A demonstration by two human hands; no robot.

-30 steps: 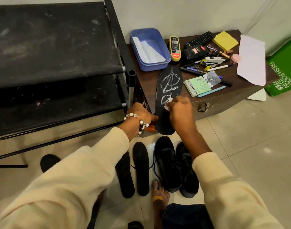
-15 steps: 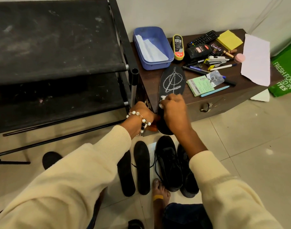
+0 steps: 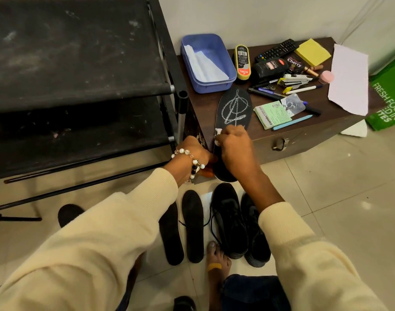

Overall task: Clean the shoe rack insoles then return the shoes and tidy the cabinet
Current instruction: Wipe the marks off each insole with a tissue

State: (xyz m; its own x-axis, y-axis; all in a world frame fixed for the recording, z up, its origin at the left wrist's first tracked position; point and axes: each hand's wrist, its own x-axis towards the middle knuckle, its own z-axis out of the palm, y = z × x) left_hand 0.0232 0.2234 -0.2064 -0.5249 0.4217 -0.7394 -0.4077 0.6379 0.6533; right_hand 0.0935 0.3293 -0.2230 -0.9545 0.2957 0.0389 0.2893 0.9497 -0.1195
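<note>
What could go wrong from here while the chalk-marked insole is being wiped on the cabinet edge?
The insole overhangs the cabinet edge, steadied only at its heel by the left hand; a hard wipe from the right hand, which pinches a small white wipe, might tip it onto the shoes. Its toe lies near the pens, which it could push.

clutter [image 3: 288, 81] crowds cabinet top [image 3: 205, 104], right floor [image 3: 337, 187] open
</note>
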